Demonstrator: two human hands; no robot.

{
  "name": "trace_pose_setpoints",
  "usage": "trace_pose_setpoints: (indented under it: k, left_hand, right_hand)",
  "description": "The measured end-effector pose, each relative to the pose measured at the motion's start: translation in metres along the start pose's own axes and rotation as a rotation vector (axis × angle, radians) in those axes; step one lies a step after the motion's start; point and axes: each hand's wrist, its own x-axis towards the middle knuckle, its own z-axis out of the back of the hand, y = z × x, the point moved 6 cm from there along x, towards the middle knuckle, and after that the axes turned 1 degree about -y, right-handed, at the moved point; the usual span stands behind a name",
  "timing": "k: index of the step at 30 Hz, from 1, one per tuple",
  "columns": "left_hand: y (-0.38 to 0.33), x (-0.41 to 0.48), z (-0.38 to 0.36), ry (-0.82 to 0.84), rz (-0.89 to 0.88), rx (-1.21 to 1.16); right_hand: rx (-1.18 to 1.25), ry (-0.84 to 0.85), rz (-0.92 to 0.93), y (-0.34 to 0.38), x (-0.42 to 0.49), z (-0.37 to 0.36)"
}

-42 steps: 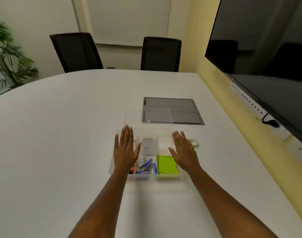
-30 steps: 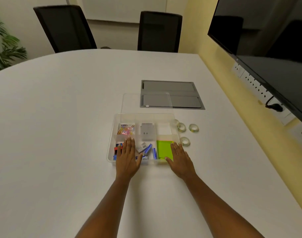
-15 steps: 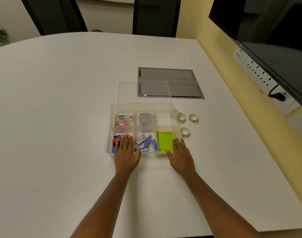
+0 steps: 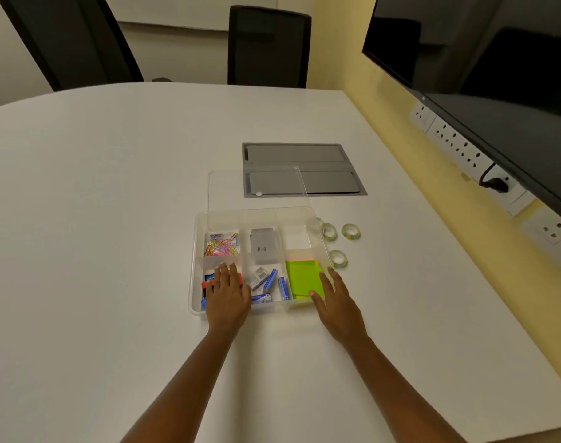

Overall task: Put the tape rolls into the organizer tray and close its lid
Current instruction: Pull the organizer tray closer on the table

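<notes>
Hands lie flat with fingers spread over the tray's near edge: left hand [image 4: 228, 297] over the red and blue items, right hand [image 4: 336, 302] at the corner by the green notes [image 4: 303, 278], neither holding anything. Bare table [image 4: 97, 251] lies open on both sides of the clear tray [image 4: 192, 282]. Three tape rolls [image 4: 338, 259] sit just right of it. Beyond, the clear lid [image 4: 228, 193] lies flat, overlapping a grey panel [image 4: 330, 161].
</notes>
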Motion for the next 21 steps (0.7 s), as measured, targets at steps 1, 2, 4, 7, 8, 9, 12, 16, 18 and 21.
trace_pose_setpoints:
  k: [1,2,4,7,8,9,12,16,18,21]
  left_hand:
    - [0.000,0.003,0.001,0.002,-0.004,0.003]
    - [-0.001,0.006,0.002,0.003,-0.006,0.002]
    - [-0.003,0.015,0.003,0.006,-0.007,-0.016]
    - [-0.010,0.027,0.006,0.004,-0.010,-0.073]
    - [-0.012,0.031,0.006,0.001,-0.003,-0.111]
    - [-0.013,0.035,0.007,-0.002,0.007,-0.153]
    - [-0.017,0.048,0.008,-0.011,0.031,-0.188]
    - [-0.020,0.065,0.006,-0.025,0.045,-0.113]
    - [-0.022,0.074,0.003,-0.028,0.045,-0.092]
    - [-0.025,0.086,-0.002,-0.027,0.062,-0.091]
  right_hand:
    - [0.032,-0.016,-0.015,-0.001,0.001,0.003]
    - [0.050,-0.023,-0.027,-0.001,0.004,0.006]
    - [0.061,-0.034,-0.043,-0.003,0.012,0.011]
    - [0.099,-0.024,-0.091,-0.006,0.025,0.015]
    - [0.134,-0.020,-0.114,-0.007,0.030,0.017]
    - [0.175,-0.016,-0.144,-0.009,0.035,0.018]
    - [0.258,0.008,-0.244,-0.018,0.052,0.019]
    - [0.288,0.043,-0.263,-0.024,0.069,0.018]
    - [0.326,0.053,-0.264,-0.027,0.077,0.016]
    - [0.387,0.076,-0.251,-0.031,0.088,0.011]
